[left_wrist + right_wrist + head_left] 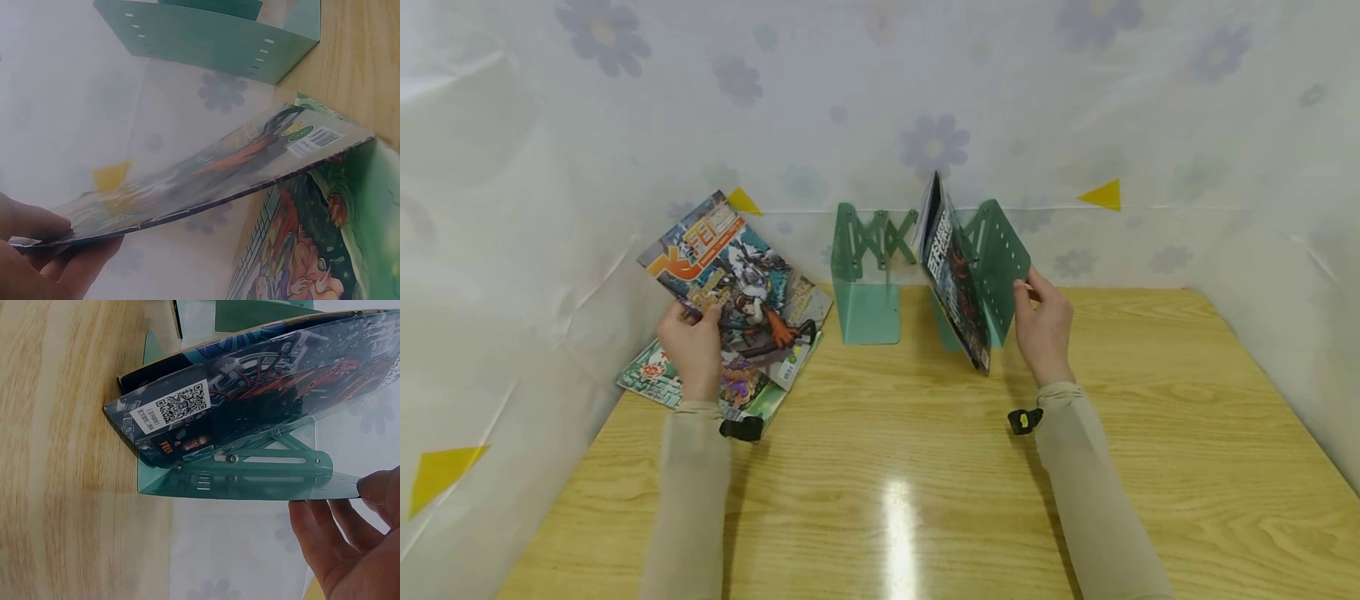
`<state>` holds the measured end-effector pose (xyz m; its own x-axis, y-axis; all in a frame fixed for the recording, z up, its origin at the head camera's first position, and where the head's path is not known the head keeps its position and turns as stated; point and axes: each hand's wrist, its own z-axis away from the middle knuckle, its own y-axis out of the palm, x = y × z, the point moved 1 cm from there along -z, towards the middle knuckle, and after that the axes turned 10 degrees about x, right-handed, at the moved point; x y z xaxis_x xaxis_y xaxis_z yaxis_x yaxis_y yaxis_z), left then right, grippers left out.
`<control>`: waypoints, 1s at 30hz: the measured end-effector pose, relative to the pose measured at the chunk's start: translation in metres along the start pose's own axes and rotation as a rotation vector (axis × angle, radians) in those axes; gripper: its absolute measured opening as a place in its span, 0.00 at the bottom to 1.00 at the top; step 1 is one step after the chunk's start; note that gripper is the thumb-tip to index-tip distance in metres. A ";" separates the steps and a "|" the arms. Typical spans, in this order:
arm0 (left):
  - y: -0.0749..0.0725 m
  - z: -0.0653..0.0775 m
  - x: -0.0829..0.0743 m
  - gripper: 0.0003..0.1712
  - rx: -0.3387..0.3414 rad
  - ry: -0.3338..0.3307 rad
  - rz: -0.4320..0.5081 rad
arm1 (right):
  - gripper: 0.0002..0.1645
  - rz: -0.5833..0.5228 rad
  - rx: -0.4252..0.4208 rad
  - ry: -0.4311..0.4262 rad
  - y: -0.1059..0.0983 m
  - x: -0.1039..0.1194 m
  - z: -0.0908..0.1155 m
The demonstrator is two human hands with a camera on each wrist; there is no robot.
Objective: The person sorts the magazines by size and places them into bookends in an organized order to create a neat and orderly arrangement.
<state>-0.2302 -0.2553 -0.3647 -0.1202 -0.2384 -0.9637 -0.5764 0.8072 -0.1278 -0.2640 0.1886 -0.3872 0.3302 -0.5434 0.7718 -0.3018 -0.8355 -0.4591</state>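
Observation:
Between thumb and fingers, my left hand pinches the edge of a magazine with an orange title and a figure on its cover. That magazine is tilted, its lower end over another magazine on the table. My right hand pinches the outer edge of the right end plate of a green expandable bookend rack. Inside the rack, dark-covered magazines lean toward that plate. In the right wrist view, a QR code label shows on the front dark cover.
The wooden table runs up to a wall covered in flower-patterned sheeting. Yellow triangles mark the sheeting. The rack's left end plate stands between the two hands, joined by a crisscross lattice.

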 end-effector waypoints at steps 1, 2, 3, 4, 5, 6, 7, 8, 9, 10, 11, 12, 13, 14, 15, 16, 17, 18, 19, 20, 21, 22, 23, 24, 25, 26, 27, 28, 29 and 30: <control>0.000 0.000 0.000 0.12 0.002 0.001 -0.007 | 0.23 -0.002 0.000 -0.001 0.000 0.000 0.000; 0.000 0.001 -0.001 0.15 0.006 0.002 -0.016 | 0.23 -0.003 0.000 -0.002 0.000 -0.001 0.000; 0.001 0.001 -0.001 0.18 0.011 0.003 -0.025 | 0.23 -0.003 0.001 -0.002 0.000 -0.001 0.000; 0.001 0.002 -0.002 0.15 0.016 0.005 -0.021 | 0.23 -0.003 0.001 -0.003 0.000 -0.002 0.001; 0.001 0.002 -0.002 0.11 0.024 0.008 -0.015 | 0.23 -0.003 0.002 -0.002 0.000 -0.002 0.001; 0.002 0.003 -0.003 0.05 0.030 0.014 -0.007 | 0.23 -0.004 0.002 -0.003 -0.001 -0.002 0.001; 0.002 0.003 -0.003 0.02 0.037 0.021 0.003 | 0.23 -0.005 0.003 -0.004 -0.001 -0.002 0.001; 0.003 0.003 -0.004 0.06 0.043 0.029 0.009 | 0.23 -0.004 0.003 -0.002 -0.001 -0.002 0.001; 0.003 0.003 -0.004 0.09 0.047 0.039 0.013 | 0.23 -0.005 0.004 -0.001 -0.001 -0.002 0.001; 0.004 0.004 -0.005 0.13 0.048 0.048 0.021 | 0.23 -0.004 0.004 -0.001 -0.001 -0.002 0.002; 0.004 0.004 -0.005 0.12 0.048 0.055 0.021 | 0.23 -0.004 0.006 0.000 -0.001 -0.002 0.001; 0.005 0.004 -0.006 0.12 0.045 0.060 0.022 | 0.23 -0.003 0.008 0.001 -0.001 -0.002 0.001; 0.005 0.004 -0.006 0.11 0.045 0.062 0.019 | 0.24 -0.003 0.010 0.001 -0.001 -0.002 0.001; 0.005 0.005 -0.007 0.10 0.045 0.063 0.013 | 0.24 -0.002 0.010 0.003 -0.002 -0.002 0.001; 0.006 0.005 -0.009 0.09 0.046 0.063 0.009 | 0.24 0.001 0.011 0.004 -0.002 -0.002 0.001; 0.006 0.006 -0.010 0.09 0.049 0.064 0.009 | 0.24 0.004 0.011 0.006 -0.002 -0.002 0.001; 0.007 0.006 -0.010 0.09 0.055 0.066 0.008 | 0.24 0.007 0.012 0.009 -0.002 -0.002 0.001; 0.007 0.006 -0.011 0.09 0.060 0.071 0.004 | 0.24 0.009 0.012 0.013 -0.002 -0.002 0.001; 0.008 0.007 -0.012 0.08 0.065 0.078 -0.007 | 0.24 0.012 0.011 0.016 -0.003 -0.001 0.001; 0.008 0.007 -0.012 0.08 0.070 0.087 -0.017 | 0.25 0.014 0.010 0.019 -0.003 -0.002 0.001; 0.008 0.007 -0.013 0.08 0.074 0.097 -0.022 | 0.25 0.014 0.009 0.019 -0.003 -0.001 0.001; 0.009 0.008 -0.013 0.08 0.076 0.105 -0.027 | 0.24 0.015 0.010 0.018 -0.003 -0.001 0.001; 0.009 0.008 -0.013 0.08 0.079 0.115 -0.036 | 0.24 0.014 0.010 0.016 -0.003 -0.001 0.001; 0.009 0.009 -0.013 0.09 0.079 0.124 -0.044 | 0.24 0.011 0.010 0.012 -0.003 0.000 0.001; 0.009 0.009 -0.013 0.09 0.077 0.131 -0.057 | 0.24 0.009 0.011 0.008 -0.003 0.000 0.001; 0.009 0.010 -0.014 0.09 0.077 0.136 -0.066 | 0.24 0.005 0.010 0.003 -0.002 0.000 0.001; 0.009 0.010 -0.015 0.10 0.076 0.141 -0.080 | 0.24 0.003 0.011 0.000 -0.002 0.000 0.001; 0.009 0.011 -0.016 0.10 0.075 0.137 -0.098 | 0.24 0.002 0.011 -0.002 -0.002 0.000 0.001; 0.010 0.011 -0.017 0.10 0.073 0.136 -0.113 | 0.24 -0.001 0.012 -0.002 -0.002 0.000 0.001; 0.010 0.012 -0.018 0.10 0.075 0.127 -0.120 | 0.24 -0.001 0.013 -0.001 -0.001 0.000 0.001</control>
<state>-0.2245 -0.2365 -0.3517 -0.1583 -0.3975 -0.9038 -0.5315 0.8058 -0.2613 -0.2624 0.1895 -0.3872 0.3315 -0.5429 0.7716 -0.2900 -0.8369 -0.4643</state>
